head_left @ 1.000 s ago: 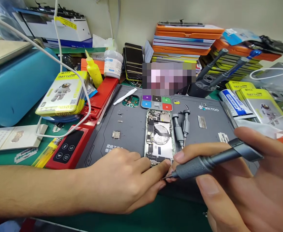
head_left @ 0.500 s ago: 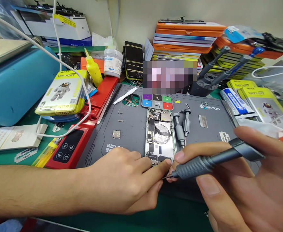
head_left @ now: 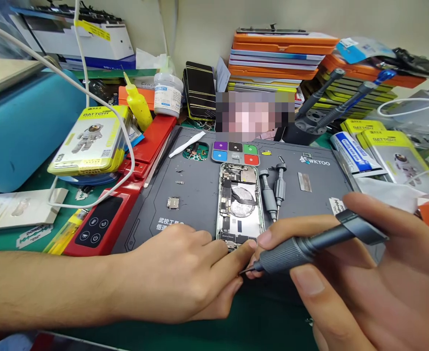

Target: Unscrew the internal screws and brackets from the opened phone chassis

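Note:
An opened phone [head_left: 241, 202] lies on the dark grey work mat, its circuit boards and round coil exposed. At the phone's bottom end, my left hand [head_left: 185, 273] is closed, with the index fingertip on the lower right corner and the thumb below the edge. My right hand [head_left: 375, 273] grips a grey precision screwdriver [head_left: 291, 253] between thumb and fingers. The screwdriver slants down to the left, and its thin tip meets the bottom edge beside my left fingertips. My fingers hide the exact contact point.
Two more screwdrivers [head_left: 269, 195] lie right of the phone. A colored magnetic tray [head_left: 235, 153], a white pry tool [head_left: 187, 144] and a SIM tray-like metal part [head_left: 173, 203] rest on the mat. A red device [head_left: 97, 222] and a white cable [head_left: 124, 126] are at left.
The view has shifted slightly, so everything sits a little further left. The screwdriver and both hands have moved marginally left; their grips look the same.

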`<act>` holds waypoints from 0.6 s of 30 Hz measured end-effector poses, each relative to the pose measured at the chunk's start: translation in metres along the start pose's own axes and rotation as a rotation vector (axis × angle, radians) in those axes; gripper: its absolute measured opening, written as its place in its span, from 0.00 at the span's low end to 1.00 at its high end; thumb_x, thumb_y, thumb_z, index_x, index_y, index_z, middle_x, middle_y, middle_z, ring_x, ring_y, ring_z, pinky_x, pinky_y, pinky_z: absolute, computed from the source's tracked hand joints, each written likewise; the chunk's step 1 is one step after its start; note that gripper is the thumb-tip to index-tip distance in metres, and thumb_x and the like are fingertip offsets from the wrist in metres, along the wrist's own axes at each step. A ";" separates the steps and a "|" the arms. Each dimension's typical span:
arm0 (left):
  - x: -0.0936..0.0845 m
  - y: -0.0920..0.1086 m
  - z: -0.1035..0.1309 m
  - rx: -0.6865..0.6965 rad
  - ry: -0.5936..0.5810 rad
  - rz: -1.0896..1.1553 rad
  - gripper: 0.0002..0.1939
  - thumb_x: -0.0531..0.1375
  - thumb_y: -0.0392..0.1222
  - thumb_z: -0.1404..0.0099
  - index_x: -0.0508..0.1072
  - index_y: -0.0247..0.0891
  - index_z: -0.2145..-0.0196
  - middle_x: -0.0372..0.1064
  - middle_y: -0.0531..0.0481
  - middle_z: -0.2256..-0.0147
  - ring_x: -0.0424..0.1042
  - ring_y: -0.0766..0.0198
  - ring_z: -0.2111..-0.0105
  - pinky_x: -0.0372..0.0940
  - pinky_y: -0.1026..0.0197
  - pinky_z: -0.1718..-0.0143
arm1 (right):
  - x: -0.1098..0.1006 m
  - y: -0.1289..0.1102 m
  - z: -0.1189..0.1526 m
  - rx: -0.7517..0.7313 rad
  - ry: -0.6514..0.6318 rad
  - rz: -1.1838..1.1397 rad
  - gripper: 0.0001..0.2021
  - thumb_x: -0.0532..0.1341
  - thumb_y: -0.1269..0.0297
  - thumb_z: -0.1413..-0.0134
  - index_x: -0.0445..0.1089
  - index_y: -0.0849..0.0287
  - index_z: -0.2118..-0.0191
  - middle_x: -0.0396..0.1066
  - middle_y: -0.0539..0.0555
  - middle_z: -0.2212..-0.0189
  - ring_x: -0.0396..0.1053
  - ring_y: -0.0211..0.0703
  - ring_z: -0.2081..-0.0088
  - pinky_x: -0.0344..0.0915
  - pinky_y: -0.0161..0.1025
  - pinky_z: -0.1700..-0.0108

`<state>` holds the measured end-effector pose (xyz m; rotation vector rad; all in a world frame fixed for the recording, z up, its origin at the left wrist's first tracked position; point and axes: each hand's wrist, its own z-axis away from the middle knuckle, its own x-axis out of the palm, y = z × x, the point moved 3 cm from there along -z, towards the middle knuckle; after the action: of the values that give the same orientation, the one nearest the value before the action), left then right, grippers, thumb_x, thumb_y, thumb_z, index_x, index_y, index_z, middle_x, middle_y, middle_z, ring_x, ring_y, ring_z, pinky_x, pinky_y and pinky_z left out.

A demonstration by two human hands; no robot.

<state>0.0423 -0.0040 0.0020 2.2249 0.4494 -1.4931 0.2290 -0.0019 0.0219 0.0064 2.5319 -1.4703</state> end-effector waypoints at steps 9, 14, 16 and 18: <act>0.000 0.000 0.000 -0.006 -0.025 -0.004 0.15 0.49 0.38 0.20 0.65 0.29 0.41 0.74 0.55 0.71 0.73 0.57 0.77 0.62 0.50 0.83 | 0.000 -0.004 0.001 0.090 -0.035 -0.122 0.31 0.57 0.80 0.36 0.63 0.42 0.33 0.79 0.54 0.56 0.82 0.47 0.57 0.84 0.42 0.58; 0.000 -0.001 0.000 -0.006 -0.019 -0.010 0.16 0.48 0.38 0.20 0.65 0.29 0.41 0.74 0.55 0.72 0.73 0.57 0.77 0.61 0.50 0.82 | 0.001 -0.002 -0.001 0.080 -0.057 -0.155 0.32 0.57 0.80 0.35 0.62 0.41 0.33 0.78 0.53 0.56 0.82 0.45 0.61 0.84 0.41 0.61; 0.000 -0.001 0.000 -0.010 -0.017 -0.008 0.16 0.48 0.39 0.20 0.65 0.29 0.41 0.74 0.55 0.71 0.73 0.57 0.77 0.61 0.51 0.82 | 0.001 -0.001 -0.001 0.092 -0.057 -0.159 0.32 0.56 0.81 0.35 0.61 0.41 0.32 0.78 0.53 0.56 0.81 0.44 0.61 0.83 0.39 0.60; 0.001 -0.001 0.000 -0.011 -0.016 -0.007 0.17 0.49 0.39 0.20 0.64 0.29 0.40 0.73 0.55 0.71 0.73 0.57 0.77 0.61 0.51 0.81 | 0.001 -0.001 -0.002 0.084 -0.064 -0.156 0.32 0.55 0.81 0.35 0.61 0.41 0.32 0.78 0.53 0.56 0.81 0.43 0.62 0.83 0.39 0.60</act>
<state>0.0421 -0.0033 0.0011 2.2034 0.4602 -1.5077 0.2273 -0.0008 0.0230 -0.2260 2.4662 -1.6057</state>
